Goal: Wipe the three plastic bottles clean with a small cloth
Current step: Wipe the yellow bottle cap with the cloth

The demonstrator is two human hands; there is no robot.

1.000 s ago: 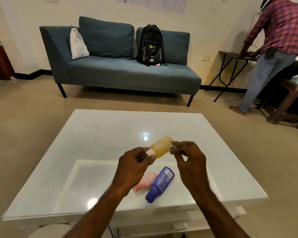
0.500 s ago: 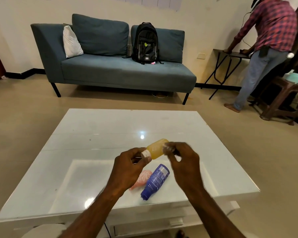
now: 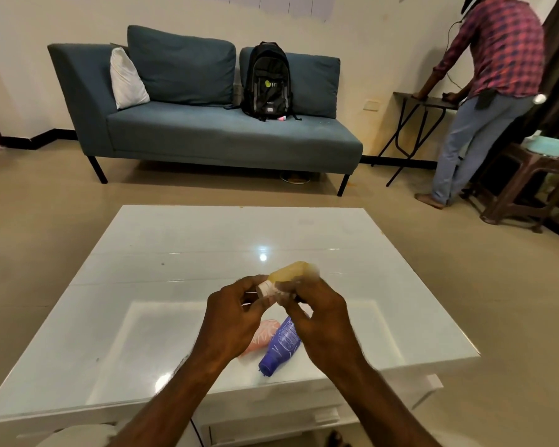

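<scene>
You are on the first bottle, by the look of it. Your left hand (image 3: 231,312) has its fingers closed on the white cap end of the yellow bottle (image 3: 288,272), held above the table (image 3: 175,253). Your right hand (image 3: 320,312) pinches the cloth (image 3: 283,293) against the bottle near the cap. The blue bottle (image 3: 283,345) and pink bottle (image 3: 262,333) lie touching on the table below. Next, I judge, turn the yellow bottle and rub its far end, then swap for another bottle.
</scene>
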